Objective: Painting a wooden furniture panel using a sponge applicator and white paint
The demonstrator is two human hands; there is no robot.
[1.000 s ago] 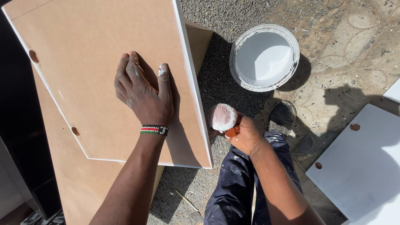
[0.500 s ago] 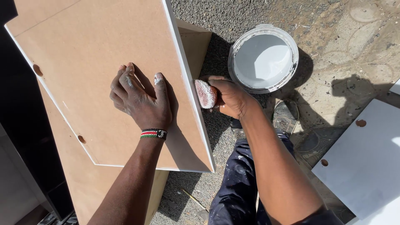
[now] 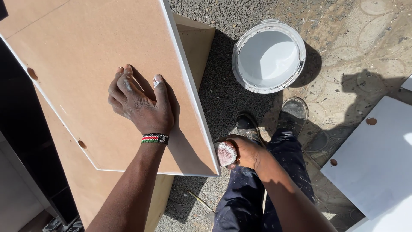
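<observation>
A brown fibreboard panel (image 3: pixel 86 51) with a white-painted edge lies tilted on top of another brown panel. My left hand (image 3: pixel 139 101) presses flat on its face, fingers together, a beaded wristband on the wrist. My right hand (image 3: pixel 245 151) grips a small paint-covered sponge roller (image 3: pixel 226 153) and holds it against the panel's white right edge near the lower corner. A white bucket (image 3: pixel 268 56) of white paint stands on the ground beyond it.
Two white-painted boards with round holes (image 3: pixel 377 159) lie on the ground at the right. My paint-spattered trousers and dark shoes (image 3: pixel 294 109) are below the bucket. Gravel and paved ground surround everything. A dark surface runs along the left.
My right hand slid the roller down the panel's white edge from the middle to the lower corner. Half a second before that it had come up from lower down. My left hand stayed put.
</observation>
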